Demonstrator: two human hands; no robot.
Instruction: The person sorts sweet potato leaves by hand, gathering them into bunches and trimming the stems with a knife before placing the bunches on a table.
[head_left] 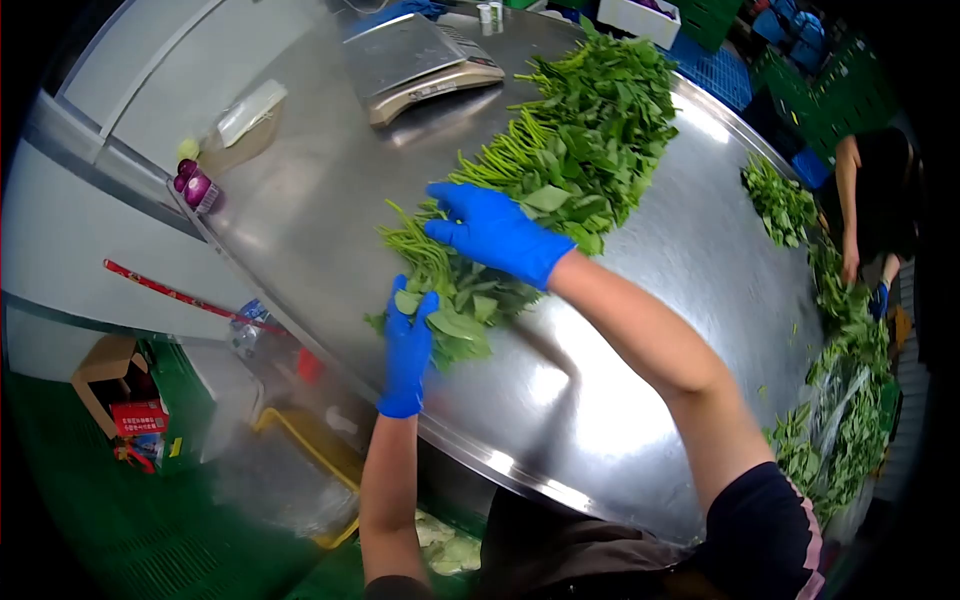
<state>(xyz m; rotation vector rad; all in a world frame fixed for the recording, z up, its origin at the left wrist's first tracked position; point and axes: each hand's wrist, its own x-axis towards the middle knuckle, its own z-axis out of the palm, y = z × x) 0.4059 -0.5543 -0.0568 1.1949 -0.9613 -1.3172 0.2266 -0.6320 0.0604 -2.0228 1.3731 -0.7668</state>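
Note:
Both my hands wear blue gloves and are at a small bunch of leafy greens on the metal table. My left hand is at its near left side, fingers and thumb apart, touching leaves. My right hand reaches over the bunch from the right, with fingers stretched toward the stems and the thumb apart from them. Its palm side is hidden. Just beyond it lies a long row of the same greens, stems pointing left and leaves right.
A weighing scale stands at the back of the metal table. Purple onions sit at the left edge. At right, another person handles more greens. A yellow-rimmed container is below left.

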